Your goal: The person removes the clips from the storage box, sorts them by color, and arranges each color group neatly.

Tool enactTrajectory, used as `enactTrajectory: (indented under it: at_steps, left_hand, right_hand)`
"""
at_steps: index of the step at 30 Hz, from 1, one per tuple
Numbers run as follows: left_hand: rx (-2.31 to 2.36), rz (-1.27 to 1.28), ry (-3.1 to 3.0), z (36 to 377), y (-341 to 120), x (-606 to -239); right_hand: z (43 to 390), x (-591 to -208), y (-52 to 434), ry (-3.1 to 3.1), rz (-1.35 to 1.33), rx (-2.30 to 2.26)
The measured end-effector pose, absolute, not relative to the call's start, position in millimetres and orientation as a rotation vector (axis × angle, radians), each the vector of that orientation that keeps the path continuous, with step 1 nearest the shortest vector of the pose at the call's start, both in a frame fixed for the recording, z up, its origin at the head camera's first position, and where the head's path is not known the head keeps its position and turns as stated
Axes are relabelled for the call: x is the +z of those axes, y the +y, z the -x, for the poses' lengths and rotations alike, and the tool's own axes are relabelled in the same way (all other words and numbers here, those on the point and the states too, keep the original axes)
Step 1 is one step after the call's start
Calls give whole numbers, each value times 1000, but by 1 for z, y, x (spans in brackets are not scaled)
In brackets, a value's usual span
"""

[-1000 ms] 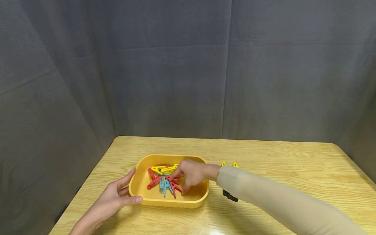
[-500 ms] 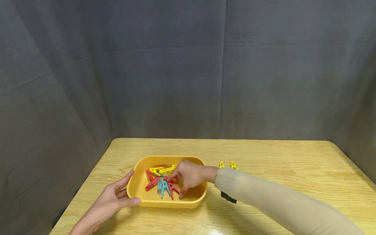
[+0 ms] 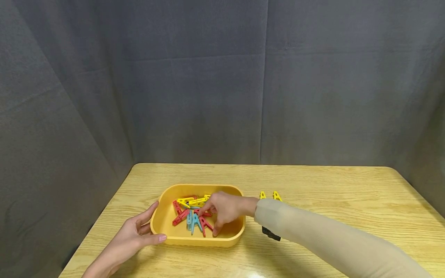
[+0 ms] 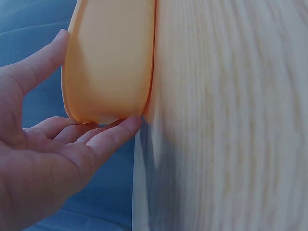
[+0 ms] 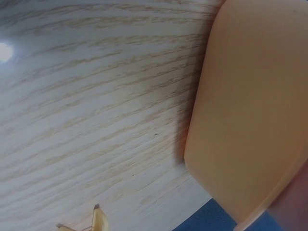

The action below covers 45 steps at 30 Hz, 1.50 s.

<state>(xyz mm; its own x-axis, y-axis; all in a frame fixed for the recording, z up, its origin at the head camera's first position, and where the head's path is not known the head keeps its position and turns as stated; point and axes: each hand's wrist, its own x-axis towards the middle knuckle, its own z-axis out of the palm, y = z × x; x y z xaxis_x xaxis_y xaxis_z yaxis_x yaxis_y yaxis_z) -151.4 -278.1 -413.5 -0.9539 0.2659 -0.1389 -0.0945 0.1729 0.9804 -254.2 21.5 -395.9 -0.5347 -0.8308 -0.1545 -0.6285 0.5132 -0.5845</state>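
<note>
A yellow plastic bin [image 3: 198, 241] stands on the table with several clothespins inside: yellow [image 3: 198, 201], red [image 3: 180, 217] and light blue [image 3: 196, 222]. My left hand [image 3: 133, 233] spans the bin's left end, its thumb on the near rim. In the left wrist view, the nearly straight fingers [image 4: 113, 137] touch the end wall. My right hand [image 3: 226, 208] reaches over the right rim into the bin. Its index finger and thumb are spread apart, touching or close to a red clothespin [image 3: 205, 224]. In the right wrist view, the bin's wall [image 5: 245, 106] hides most of that hand.
Two yellow clothespins [image 3: 276, 195] lie on the wooden table [image 3: 330, 189] behind the right sleeve [image 3: 313, 227], which hides part of them. A black device [image 3: 271, 233] shows under that wrist. A grey curtain [image 3: 208, 96] surrounds the table's back and sides.
The whole view has shifted slightly. Both hands keep nearly the same place on and in the bin, and the clothespins lie as before.
</note>
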Motion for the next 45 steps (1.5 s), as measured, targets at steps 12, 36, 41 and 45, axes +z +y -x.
enactTrajectory:
  at_steps: [12,36,41,45]
  left_hand:
    - [1839,-176,2181,150,-278,-412]
    - [1835,-145,2190,151,-278,-414]
    - [1839,-146,2187,151,-278,-414]
    - [1868,-174,2162,151,-278,-414]
  right_hand:
    - [254,-397,22,2334,1185,-678]
    - [254,-398,23,2323,1238,-730]
    - [255,-396,25,2286,1227,-801]
    - [255,-388,30,2277,1208,-862]
